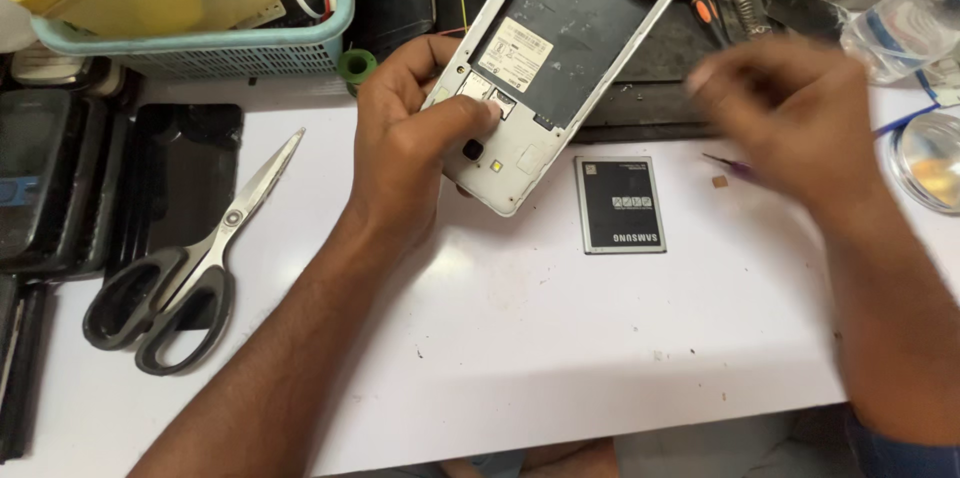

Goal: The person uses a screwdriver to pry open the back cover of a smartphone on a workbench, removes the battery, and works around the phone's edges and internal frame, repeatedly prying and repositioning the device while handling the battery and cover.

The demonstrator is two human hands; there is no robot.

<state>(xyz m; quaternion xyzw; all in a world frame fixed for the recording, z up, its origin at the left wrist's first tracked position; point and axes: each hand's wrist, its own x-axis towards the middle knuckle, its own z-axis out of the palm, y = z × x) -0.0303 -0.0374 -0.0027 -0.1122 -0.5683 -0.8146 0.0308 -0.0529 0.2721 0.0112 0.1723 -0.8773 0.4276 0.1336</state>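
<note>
- The left hand (405,143) holds a white smartphone (560,58) with its back cover off, raised above the white table (520,328) and tilted so the open back faces the camera.
- Its fingers curl behind the phone's lower edge as a cradle; the thumb (470,116) presses flat beside the card slots, apparently to steady the body for inspection.
- The battery bay is empty: a dark recess with a pale rectangular label at its lower end, framed by a white housing with a camera lens and flash below the thumb.
- The removed black battery (620,204) lies flat on the table, just right of the phone and apart from it.
- The right hand (800,113) hovers over the table's right side, motion-blurred; whether its fingers are spread or pinching cannot be told.
- A thin purple-handled tool (732,167) lies just beneath it.
- Grey-handled scissors (180,278) lie well to the left, closed.
- A light-blue basket (200,38) stands at the table's back edge.
</note>
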